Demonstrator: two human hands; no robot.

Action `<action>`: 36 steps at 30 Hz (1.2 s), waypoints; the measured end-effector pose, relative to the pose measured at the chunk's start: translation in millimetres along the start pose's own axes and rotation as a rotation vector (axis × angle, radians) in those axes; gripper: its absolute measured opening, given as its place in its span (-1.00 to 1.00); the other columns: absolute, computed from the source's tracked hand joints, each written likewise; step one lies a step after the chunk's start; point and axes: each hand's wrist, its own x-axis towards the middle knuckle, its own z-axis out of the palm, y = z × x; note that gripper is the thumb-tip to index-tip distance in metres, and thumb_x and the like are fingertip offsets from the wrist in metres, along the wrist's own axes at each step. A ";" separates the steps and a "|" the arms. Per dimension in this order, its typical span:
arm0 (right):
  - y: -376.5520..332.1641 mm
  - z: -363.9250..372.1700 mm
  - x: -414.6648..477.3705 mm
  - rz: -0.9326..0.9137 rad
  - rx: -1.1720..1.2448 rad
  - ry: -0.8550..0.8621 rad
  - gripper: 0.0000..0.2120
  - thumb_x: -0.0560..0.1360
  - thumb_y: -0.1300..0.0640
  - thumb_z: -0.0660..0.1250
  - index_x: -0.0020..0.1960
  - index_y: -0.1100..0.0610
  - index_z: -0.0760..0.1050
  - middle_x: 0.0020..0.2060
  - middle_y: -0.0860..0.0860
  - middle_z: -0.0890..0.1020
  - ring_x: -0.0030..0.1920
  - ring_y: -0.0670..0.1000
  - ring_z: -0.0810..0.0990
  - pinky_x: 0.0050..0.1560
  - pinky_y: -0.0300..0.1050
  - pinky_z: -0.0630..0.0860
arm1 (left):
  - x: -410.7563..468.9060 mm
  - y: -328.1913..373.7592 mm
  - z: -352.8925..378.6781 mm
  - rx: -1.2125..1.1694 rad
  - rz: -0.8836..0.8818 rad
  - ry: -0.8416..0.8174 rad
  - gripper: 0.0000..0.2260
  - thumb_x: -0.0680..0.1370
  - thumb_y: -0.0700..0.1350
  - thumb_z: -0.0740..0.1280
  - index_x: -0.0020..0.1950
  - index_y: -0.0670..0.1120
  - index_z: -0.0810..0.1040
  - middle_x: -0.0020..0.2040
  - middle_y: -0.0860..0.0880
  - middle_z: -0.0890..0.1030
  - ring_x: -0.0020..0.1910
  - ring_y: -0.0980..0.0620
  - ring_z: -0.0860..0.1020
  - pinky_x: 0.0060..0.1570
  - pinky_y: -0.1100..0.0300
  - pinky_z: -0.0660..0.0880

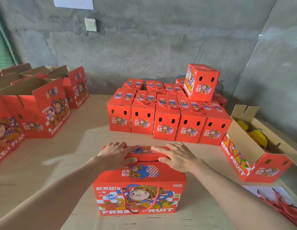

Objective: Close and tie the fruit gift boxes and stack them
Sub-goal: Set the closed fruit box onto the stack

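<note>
Plywood table (pixel 74 146), pale, bearing all the stock.

Closed gift boxes (pixel 166 125), red, ranked in rows at the back centre and right, cord handles lying across their tops. One closed box (pixel 202 82) stands on top of the rows at their far right.

Open gift boxes (pixel 36 110), flaps raised, grouped along the table's left side.

Open box (pixel 260 165) at the right edge, holding yellow netted fruit (pixel 259 138).

Near gift box (pixel 139 188), at the front centre of the table, printed "FRESH FRUIT", lying directly under both hands.

- Left hand (pixel 114 155): flat on the left part of the top flap, fingers straight and pointing inward, thumb at the flap's near edge.
- Right hand (pixel 176 156): mirrors it on the right part, fingers straight, pressing down.
- The fingertips of the two hands lie near each other at the middle of the lid, apart.

Red cord handle (pixel 139 211), looped down the box's front face.

Loose red cords (pixel 280 205), bundled at the table's front right corner.
</note>
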 end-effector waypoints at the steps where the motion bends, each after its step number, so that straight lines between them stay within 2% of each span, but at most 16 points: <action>1: 0.6 1.1 0.4 0.003 0.000 0.002 -0.52 0.60 -0.25 -0.08 0.50 -0.30 -0.07 0.21 0.15 0.47 0.33 0.13 0.38 0.42 0.04 0.14 | 0.5 0.1 -0.4 -0.003 -0.001 -0.001 -0.09 0.20 0.54 -0.45 0.50 0.30 -0.05 0.28 -0.01 0.43 0.21 -0.04 0.43 0.22 0.04 0.36; 4: 1.8 5.8 -1.5 0.043 0.077 -0.035 -0.51 0.59 -0.28 -0.05 0.49 -0.35 -0.07 0.36 0.12 0.36 0.41 0.13 0.26 0.44 0.07 0.12 | 1.5 1.9 0.9 -0.010 -0.021 0.000 -0.17 0.26 0.50 -0.37 0.50 0.31 -0.04 0.28 -0.03 0.43 0.22 -0.06 0.42 0.21 0.04 0.34; 7: 3.4 4.4 1.4 0.060 0.183 -0.125 -0.55 0.60 -0.26 -0.07 0.48 -0.37 -0.05 0.49 0.05 0.20 0.49 0.11 0.11 0.46 0.11 0.04 | 1.9 2.4 0.6 -0.019 -0.037 -0.018 -0.08 0.17 0.55 -0.45 0.50 0.32 -0.05 0.30 -0.03 0.40 0.25 -0.07 0.40 0.23 0.03 0.33; 10: 6.7 -3.2 5.5 0.097 0.471 -0.178 -0.59 0.65 -0.17 -0.16 0.47 -0.30 0.14 0.54 0.00 0.11 0.53 0.00 0.01 0.48 0.00 -0.06 | 1.3 1.3 -1.3 -0.031 -0.046 -0.058 -0.03 0.11 0.58 -0.49 0.49 0.34 -0.08 0.32 -0.02 0.37 0.28 -0.06 0.37 0.27 0.01 0.30; 12: 10.0 -7.4 5.4 0.103 0.644 -0.201 -0.60 0.67 -0.09 -0.11 0.47 -0.20 0.23 0.53 -0.03 0.12 0.53 -0.05 -0.01 0.44 -0.11 -0.10 | 1.2 2.3 -1.3 -0.038 -0.053 -0.077 -0.11 0.18 0.57 -0.41 0.49 0.34 -0.09 0.33 -0.02 0.36 0.29 -0.06 0.35 0.28 0.00 0.29; 13: 10.7 -8.5 4.7 0.107 0.668 -0.220 -0.61 0.66 -0.11 -0.05 0.47 -0.20 0.22 0.53 -0.05 0.11 0.54 -0.06 -0.03 0.45 -0.08 -0.11 | 1.6 2.9 -1.2 -0.038 -0.060 -0.080 -0.19 0.25 0.54 -0.34 0.49 0.34 -0.08 0.34 -0.02 0.36 0.30 -0.07 0.35 0.28 0.00 0.29; 16: 7.6 -7.1 2.0 0.114 0.449 -0.198 -0.54 0.58 -0.26 0.07 0.47 -0.32 0.12 0.54 -0.05 0.10 0.54 -0.04 -0.04 0.50 0.09 -0.10 | 2.8 3.9 -0.7 -0.025 -0.091 -0.087 -0.32 0.37 0.46 -0.20 0.49 0.33 -0.06 0.34 -0.03 0.36 0.31 -0.08 0.35 0.29 -0.01 0.30; 19: -6.5 0.3 -0.6 0.070 0.225 -0.064 -0.48 0.57 -0.28 0.03 0.49 -0.32 -0.02 0.53 0.04 0.14 0.53 -0.01 0.02 0.50 0.13 -0.14 | 2.8 4.4 0.9 -0.003 -0.096 -0.091 -0.41 0.48 0.41 -0.09 0.50 0.32 -0.05 0.35 -0.04 0.36 0.31 -0.08 0.35 0.29 -0.02 0.31; 22: -17.9 3.6 1.7 0.078 0.096 -0.025 -0.44 0.55 -0.34 -0.07 0.50 -0.31 -0.13 0.51 0.12 0.18 0.52 0.09 0.08 0.49 0.16 -0.10 | 2.7 5.2 0.4 -0.001 -0.099 -0.092 -0.43 0.51 0.39 -0.06 0.50 0.32 -0.05 0.35 -0.03 0.36 0.31 -0.07 0.35 0.30 -0.02 0.30; 27: -37.1 2.0 18.0 0.065 0.074 -0.064 -0.45 0.54 -0.36 -0.11 0.48 -0.35 -0.17 0.48 0.19 0.22 0.48 0.18 0.16 0.47 0.15 0.03 | 1.3 4.4 2.7 0.018 -0.099 -0.089 -0.41 0.48 0.42 -0.10 0.50 0.32 -0.05 0.34 -0.02 0.36 0.31 -0.07 0.35 0.31 -0.02 0.29; 31: -37.3 0.5 18.2 0.021 0.111 -0.055 -0.53 0.58 -0.30 -0.09 0.46 -0.41 -0.11 0.42 0.14 0.28 0.42 0.18 0.25 0.38 0.10 0.22 | 1.5 -3.5 -3.6 -0.026 -0.041 -0.168 -0.24 0.33 0.49 -0.24 0.51 0.29 -0.06 0.38 0.01 0.33 0.34 -0.05 0.34 0.32 0.03 0.27; 34: -35.0 -0.7 16.2 -0.014 0.096 -0.050 -0.50 0.51 -0.37 -0.21 0.44 -0.43 -0.15 0.36 0.15 0.33 0.37 0.19 0.30 0.36 0.11 0.26 | -9.5 -28.2 -7.7 -0.067 0.017 -0.237 -0.30 0.40 0.46 -0.18 0.51 0.28 -0.10 0.51 0.04 0.18 0.46 -0.03 0.21 0.43 0.03 0.13; 36: -33.5 -3.1 17.4 -0.053 0.082 -0.054 -0.39 0.39 -0.43 -0.31 0.44 -0.42 -0.16 0.29 0.14 0.38 0.32 0.18 0.35 0.34 0.12 0.30 | -21.1 -45.3 -6.6 -0.090 -0.024 -0.250 -0.33 0.41 0.46 -0.17 0.50 0.31 -0.11 0.54 0.03 0.11 0.50 -0.02 0.13 0.45 0.01 0.08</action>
